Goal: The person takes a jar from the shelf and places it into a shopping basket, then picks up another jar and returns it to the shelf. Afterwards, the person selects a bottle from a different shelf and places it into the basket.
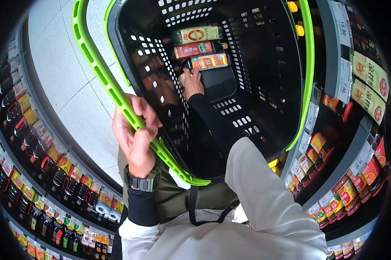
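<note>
My left hand (pixel 137 130), a dark watch on its wrist, is wrapped around the green handle (pixel 111 89) of a black shopping basket (pixel 275 117). Deep inside the basket, my right hand (pixel 193 84) has its fingers curled over a yellow-labelled container (pixel 181 79), mostly hidden by the hand. Just beyond those fingers lies a bottle with an orange label (pixel 209 61). Farther up are a bottle with a red label (pixel 195 50) and one with a cream label (pixel 200 34), all on their sides.
Shelves of dark sauce bottles (pixel 63 167) curve along the left. Jars (pixel 347 190), cream-coloured packages (pixel 368 97) and price tags (pixel 362 158) line the shelves at right, close to the basket. Light floor tiles (pixel 85 115) show between the left shelf and the basket.
</note>
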A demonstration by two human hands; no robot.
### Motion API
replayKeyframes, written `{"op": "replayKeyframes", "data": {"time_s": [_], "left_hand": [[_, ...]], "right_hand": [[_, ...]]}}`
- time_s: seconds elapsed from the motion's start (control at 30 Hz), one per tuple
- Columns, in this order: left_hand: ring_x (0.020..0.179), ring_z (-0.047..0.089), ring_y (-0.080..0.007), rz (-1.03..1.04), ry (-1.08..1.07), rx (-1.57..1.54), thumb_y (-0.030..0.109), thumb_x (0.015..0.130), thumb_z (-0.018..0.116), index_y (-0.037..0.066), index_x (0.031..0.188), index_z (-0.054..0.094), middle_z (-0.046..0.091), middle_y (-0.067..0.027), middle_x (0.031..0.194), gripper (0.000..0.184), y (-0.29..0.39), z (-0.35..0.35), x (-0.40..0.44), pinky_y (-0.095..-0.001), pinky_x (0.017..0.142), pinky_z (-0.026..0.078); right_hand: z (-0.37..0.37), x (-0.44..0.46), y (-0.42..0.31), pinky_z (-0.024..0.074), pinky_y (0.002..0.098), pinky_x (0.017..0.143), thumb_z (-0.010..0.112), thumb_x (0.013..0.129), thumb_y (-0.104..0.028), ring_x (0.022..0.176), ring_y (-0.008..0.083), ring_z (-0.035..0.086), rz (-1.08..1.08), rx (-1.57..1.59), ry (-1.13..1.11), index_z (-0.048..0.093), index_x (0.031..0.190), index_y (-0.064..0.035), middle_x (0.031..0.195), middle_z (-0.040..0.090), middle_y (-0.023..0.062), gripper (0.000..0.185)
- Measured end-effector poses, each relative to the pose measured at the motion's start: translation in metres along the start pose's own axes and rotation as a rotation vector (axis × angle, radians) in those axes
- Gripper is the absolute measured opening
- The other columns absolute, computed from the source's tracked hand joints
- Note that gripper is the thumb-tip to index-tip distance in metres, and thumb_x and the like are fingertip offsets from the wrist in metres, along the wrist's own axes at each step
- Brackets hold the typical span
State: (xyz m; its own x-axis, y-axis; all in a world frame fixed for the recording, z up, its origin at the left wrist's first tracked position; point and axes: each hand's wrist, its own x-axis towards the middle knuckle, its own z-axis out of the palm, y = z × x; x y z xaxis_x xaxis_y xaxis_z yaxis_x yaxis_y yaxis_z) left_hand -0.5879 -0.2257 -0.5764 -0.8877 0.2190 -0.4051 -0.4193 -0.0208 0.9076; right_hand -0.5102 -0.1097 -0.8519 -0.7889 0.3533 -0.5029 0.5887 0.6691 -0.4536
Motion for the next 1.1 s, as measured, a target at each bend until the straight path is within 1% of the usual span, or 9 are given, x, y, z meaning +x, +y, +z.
{"op": "replayKeyframes", "data": {"time_s": [0.13,0.37,0.5,0.6,0.73,0.87,0.9,1.03,1.1], "left_hand": [[0.058,0.042,-0.0088,0.115,0.167,0.148,0.005,0.074,0.052,0.005,0.088,0.045,0.043,-0.0007,0.068,0.015,-0.008,0.007,-0.004,-0.022,0.053,0.036],[0.061,0.046,-0.0094,0.2,0.347,0.54,0.008,0.084,0.066,0.004,0.08,0.051,0.05,-0.0014,0.071,0.016,-0.007,0.013,-0.017,-0.0255,0.057,0.04],[0.066,0.05,-0.014,0.309,0.377,0.471,0.01,0.084,0.067,0.003,0.083,0.053,0.054,-0.0041,0.073,0.016,-0.006,0.008,-0.035,-0.0292,0.062,0.044],[0.067,0.053,-0.0165,0.306,0.34,0.436,0.012,0.086,0.066,0.003,0.084,0.053,0.055,-0.0062,0.073,0.016,0.024,0.017,-0.057,-0.0317,0.065,0.045],[0.059,0.052,-0.0135,0.257,0.42,0.229,0.012,0.085,0.069,0.0,0.085,0.05,0.052,-0.0062,0.074,0.023,0.107,0.034,-0.082,-0.0269,0.045,0.048],[0.053,0.047,-0.0108,0.342,0.293,0.333,0.015,0.083,0.072,0.0,0.08,0.053,0.05,-0.0029,0.068,0.025,0.208,0.03,-0.114,-0.0256,0.043,0.04],[0.052,0.041,-0.0101,0.251,0.247,0.436,0.018,0.084,0.072,0.001,0.072,0.052,0.048,-0.001,0.062,0.029,0.235,0.033,-0.128,-0.0284,0.044,0.033],[0.059,0.031,-0.0138,0.665,-0.221,0.672,0.014,0.086,0.067,0.0,0.066,0.043,0.037,-0.0023,0.058,0.034,0.292,0.055,-0.207,-0.0356,0.051,0.029],[0.058,0.032,-0.0136,0.564,-0.453,0.818,0.014,0.085,0.067,0.0,0.068,0.044,0.04,-0.0026,0.06,0.032,0.311,0.059,-0.252,-0.0348,0.051,0.031]], "right_hand": [[-0.028,-0.023,-0.003,0.0474,0.0458,0.092,0.073,0.061,0.002,0.12,0.0398,0.04,0.041,-0.068,0.066,0.029,0.137,-0.008,0.133,0.031,0.0203,0.088],[-0.189,-0.194,-0.069,0.0449,0.0444,0.082,0.066,0.078,-0.008,0.09,0.0353,0.054,-0.082,0.432,0.263,0.047,0.101,-0.0033,0.097,0.051,0.0159,0.03],[-0.26,-0.335,-0.087,0.0469,0.0399,0.07,0.067,0.081,-0.011,0.069,0.0337,0.054,0.16,0.455,0.318,0.046,0.081,-0.0034,0.07,0.05,0.0113,0.022],[-0.283,-0.425,-0.076,0.0483,0.0358,0.063,0.066,0.083,-0.013,0.064,0.0287,0.058,0.327,0.489,0.38,0.048,0.081,-0.0045,0.071,0.054,0.0108,0.02],[-0.321,-0.509,-0.083,0.0478,0.0349,0.057,0.067,0.082,-0.016,0.059,0.0232,0.06,0.527,0.572,0.336,0.05,0.076,-0.0048,0.066,0.057,0.0101,0.022],[-0.331,-0.557,-0.085,0.0464,0.0296,0.056,0.068,0.083,-0.02,0.056,0.0134,0.054,0.511,0.678,0.427,0.05,0.074,-0.0046,0.062,0.056,0.0061,0.025],[-0.329,-0.562,-0.085,0.0466,0.0303,0.057,0.069,0.08,-0.022,0.058,0.0139,0.054,0.534,0.691,0.439,0.052,0.073,-0.0051,0.063,0.056,0.0056,0.025],[-0.34,-0.569,-0.101,0.0477,0.0348,0.061,0.069,0.078,-0.027,0.065,0.0192,0.059,0.464,0.813,0.494,0.056,0.075,-0.007,0.069,0.06,0.0065,0.024],[-0.354,-0.574,-0.112,0.0486,0.0382,0.063,0.07,0.073,-0.024,0.069,0.0262,0.062,0.367,0.874,0.658,0.058,0.078,-0.0076,0.073,0.063,0.0094,0.021]]}}
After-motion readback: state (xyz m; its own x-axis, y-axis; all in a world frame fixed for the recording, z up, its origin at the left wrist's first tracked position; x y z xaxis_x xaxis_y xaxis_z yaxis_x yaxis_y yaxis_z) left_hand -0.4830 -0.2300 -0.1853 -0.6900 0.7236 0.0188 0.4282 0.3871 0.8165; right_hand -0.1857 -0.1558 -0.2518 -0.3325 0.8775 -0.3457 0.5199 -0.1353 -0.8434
